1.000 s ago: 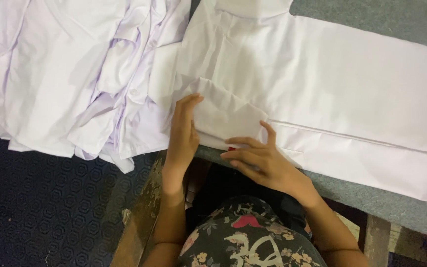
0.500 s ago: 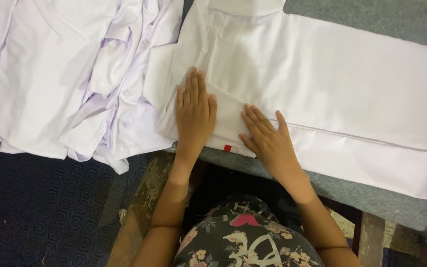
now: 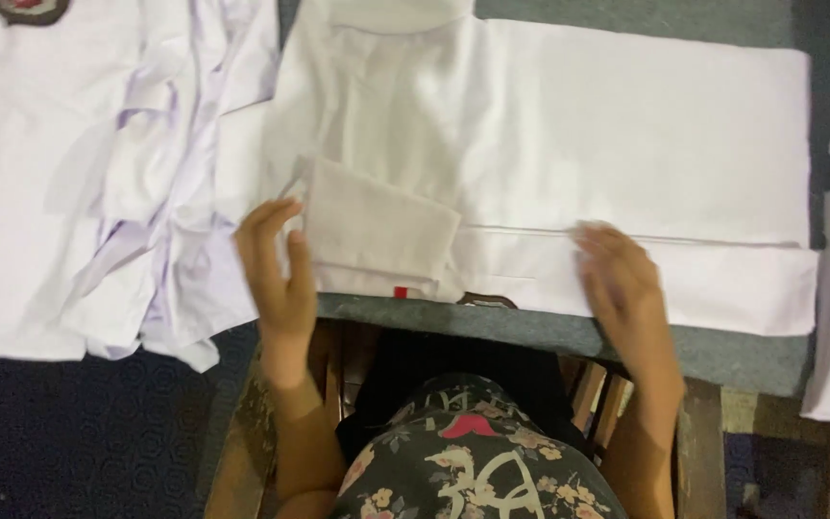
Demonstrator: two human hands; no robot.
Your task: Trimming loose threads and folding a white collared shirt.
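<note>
A big white shirt lies flat on the grey table, filling the middle of the frame. Its folded sleeve sits lower left. My left hand hovers open beside it. My right hand presses flat on the shirt's lower edge.

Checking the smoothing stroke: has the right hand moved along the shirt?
Yes. The right hand slid rightward along the white shirt's lower fold, away from the folded sleeve.
</note>
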